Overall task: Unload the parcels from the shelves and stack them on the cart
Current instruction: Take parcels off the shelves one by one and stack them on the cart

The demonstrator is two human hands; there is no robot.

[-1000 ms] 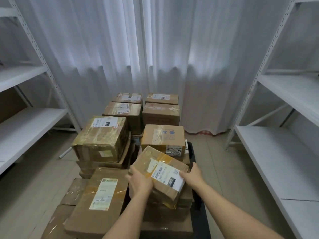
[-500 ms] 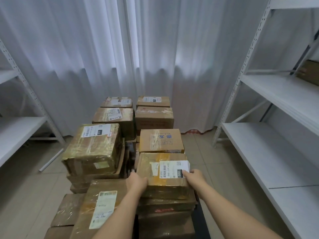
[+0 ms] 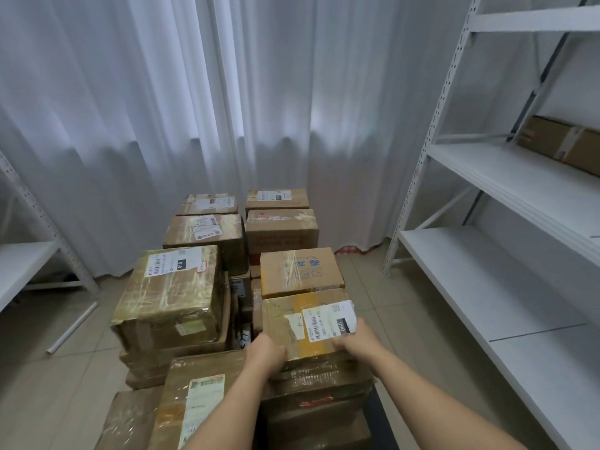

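Brown cardboard parcel with a white barcode label (image 3: 308, 323) sits atop a stack of taped boxes on the black cart (image 3: 383, 420), lower centre of frame. The left hand (image 3: 264, 352) and right hand (image 3: 357, 341) grasp its near corners. Another brown parcel (image 3: 561, 142) lies on the white metal shelf (image 3: 506, 177) at upper right.
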